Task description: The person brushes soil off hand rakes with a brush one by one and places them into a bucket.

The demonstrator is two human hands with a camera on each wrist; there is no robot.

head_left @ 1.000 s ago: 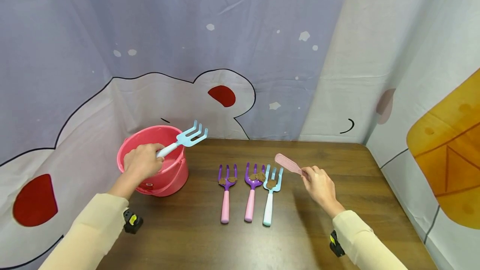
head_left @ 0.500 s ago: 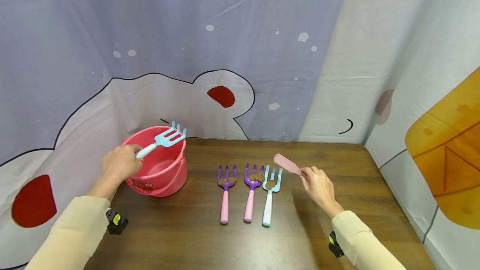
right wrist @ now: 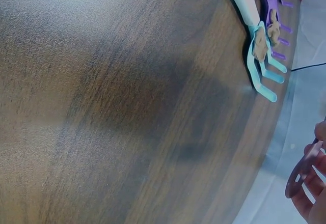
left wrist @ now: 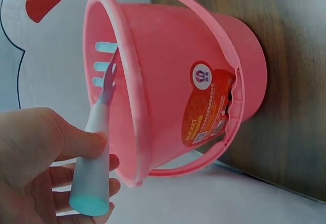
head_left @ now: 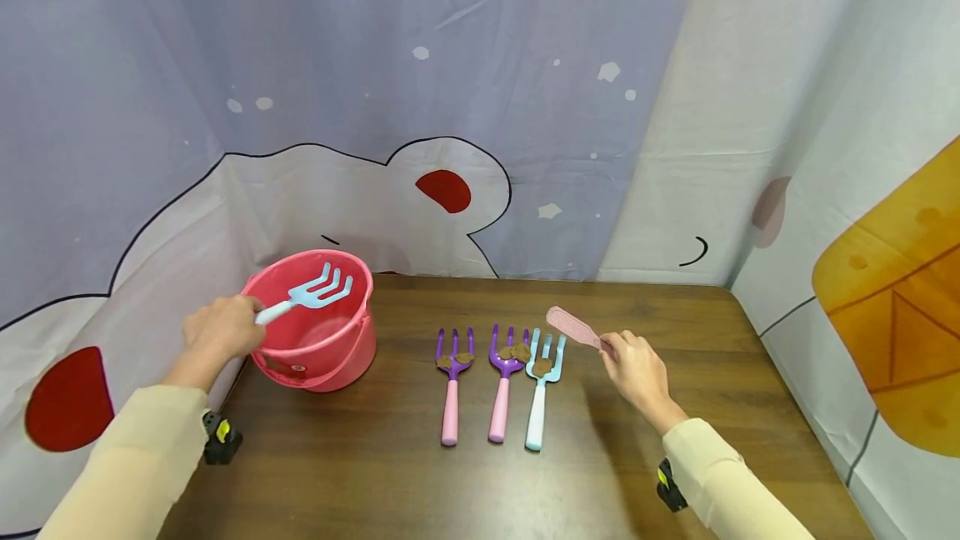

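Fork (head_left: 303, 298) gripped in my left hand (head_left: 221, 328), tines over the bucket (head_left: 349, 358); a dipped wrist could knock the rim. My right hand (head_left: 639, 370) pinches a scraper (head_left: 572, 327). Count: one bucket, one scraper, four forks, the other three, two purple forks (head_left: 452, 386) and a second blue (head_left: 537, 415), on the table (head_left: 390, 473).

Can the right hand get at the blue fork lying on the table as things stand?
Probably yes: the right hand is close to the blue fork, and nothing lies between them. It holds a pink paddle, though, so a full grip may need that set down first.
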